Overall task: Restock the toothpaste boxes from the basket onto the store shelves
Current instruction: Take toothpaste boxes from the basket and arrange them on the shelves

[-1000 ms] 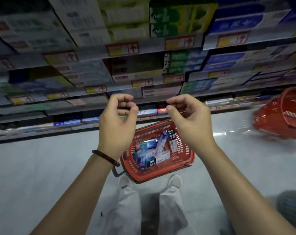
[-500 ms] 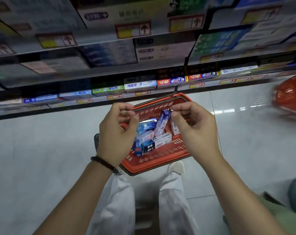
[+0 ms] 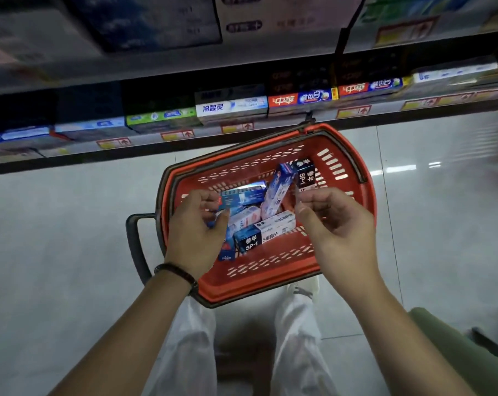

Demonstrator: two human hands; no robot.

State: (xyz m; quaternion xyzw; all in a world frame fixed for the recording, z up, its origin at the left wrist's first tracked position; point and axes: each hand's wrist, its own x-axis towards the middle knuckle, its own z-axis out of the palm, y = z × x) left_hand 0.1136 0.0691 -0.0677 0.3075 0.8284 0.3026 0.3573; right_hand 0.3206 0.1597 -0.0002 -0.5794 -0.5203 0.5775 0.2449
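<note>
1. Toothpaste boxes [image 3: 263, 234]: slim rectangular cartons of glossy printed card, mostly blue and white, heaped loosely inside the basket. One marked SP-1 lies flat at the front of the heap. A pale carton [image 3: 279, 192] leans tilted against the pile, and a dark carton [image 3: 305, 174] stands just behind it by the far wall.
2. Basket [image 3: 270, 284]: red moulded plastic, oblong with rounded corners, its walls pierced by rows of short slots. It sits on the floor in front of the bottom shelf, a dark rim running round the top. A black loop handle [image 3: 136, 244] lies folded out to its left.
3. Left hand [image 3: 196, 232]: held over the basket's left side, fingers loosely curled with nothing grasped, just in front of a blue carton. A dark beaded bracelet [image 3: 176, 272] circles the wrist.
4. Right hand [image 3: 339, 230]: held over the basket's right side, palm turned inward, fingers loosely bent, nothing gripped that I can see.
5. Bottom shelf [image 3: 270, 138]: a grey edge strip with red-and-yellow price tags [image 3: 236, 127]. Long cartons lie in a row upon it, green [image 3: 160, 115], white-and-blue [image 3: 230, 105] and red-and-blue [image 3: 299, 98].
6. Floor [image 3: 56, 224]: pale, polished tile showing streaks of reflected light.
7. White trousers [image 3: 185, 338] and a white shoe [image 3: 302, 290]: just behind the basket's near edge.
</note>
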